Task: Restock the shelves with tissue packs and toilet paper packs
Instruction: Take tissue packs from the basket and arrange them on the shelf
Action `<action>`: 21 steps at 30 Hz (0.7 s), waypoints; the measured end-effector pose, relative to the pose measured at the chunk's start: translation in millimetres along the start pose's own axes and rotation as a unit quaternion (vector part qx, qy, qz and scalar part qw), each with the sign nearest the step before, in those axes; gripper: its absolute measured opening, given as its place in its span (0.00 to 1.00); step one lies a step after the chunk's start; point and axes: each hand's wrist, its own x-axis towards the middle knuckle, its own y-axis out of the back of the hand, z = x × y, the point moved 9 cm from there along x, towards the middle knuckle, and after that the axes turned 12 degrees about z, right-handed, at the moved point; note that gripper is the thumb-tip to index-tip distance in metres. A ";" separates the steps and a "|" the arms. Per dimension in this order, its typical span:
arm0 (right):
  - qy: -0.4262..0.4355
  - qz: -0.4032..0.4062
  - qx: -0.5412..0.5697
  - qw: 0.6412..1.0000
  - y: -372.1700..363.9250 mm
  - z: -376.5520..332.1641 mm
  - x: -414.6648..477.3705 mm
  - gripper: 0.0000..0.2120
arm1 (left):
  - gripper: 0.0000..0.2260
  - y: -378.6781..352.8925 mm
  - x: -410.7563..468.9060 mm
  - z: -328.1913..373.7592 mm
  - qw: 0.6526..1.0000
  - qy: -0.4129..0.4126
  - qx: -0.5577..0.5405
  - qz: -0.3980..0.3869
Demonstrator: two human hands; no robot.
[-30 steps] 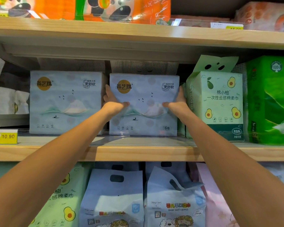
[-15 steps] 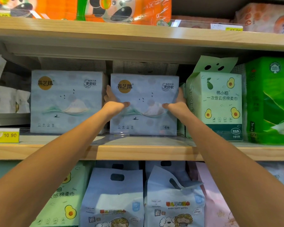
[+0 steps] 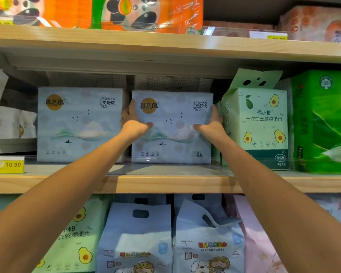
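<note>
Two bare forearms, sleeveless right up to the frame's lower corners, slim and tapering toward narrow wrists, no watch, band or ring on left hand (image 3: pixel 135 126) or right hand (image 3: pixel 213 125), no glove over the fingers (image 3: pixel 132 109), thumbs short and rounded.

**Pale blues, greens and orange on the shelves**

The held tissue pack (image 3: pixel 171 134) was pale blue with a gold disc and a white mountain, as was its neighbour pack (image 3: pixel 79 125). The avocado-print pack (image 3: pixel 262 123) was mint; the price tag (image 3: pixel 12 164) yellow; the panda packs (image 3: pixel 146 12) orange and green.
</note>
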 end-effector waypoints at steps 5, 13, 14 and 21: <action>0.015 -0.020 -0.026 0.999 3.6 -8.4 -10.5 0.44 | 0.40 5.1 -11.0 12.3 0.999 -0.026 0.043 -0.013; 0.033 -0.023 -0.057 0.998 34.6 -24.0 -34.5 0.39 | 0.37 16.5 -49.5 45.7 0.996 -0.041 0.082 -0.020; 0.033 -0.032 -0.061 0.997 38.4 -27.3 -40.3 0.37 | 0.35 17.3 -56.5 51.5 0.995 -0.048 0.087 -0.020; 0.060 -0.081 -0.042 0.994 74.3 -39.6 -82.0 0.26 | 0.30 15.0 -118.9 91.8 0.994 -0.082 0.053 -0.045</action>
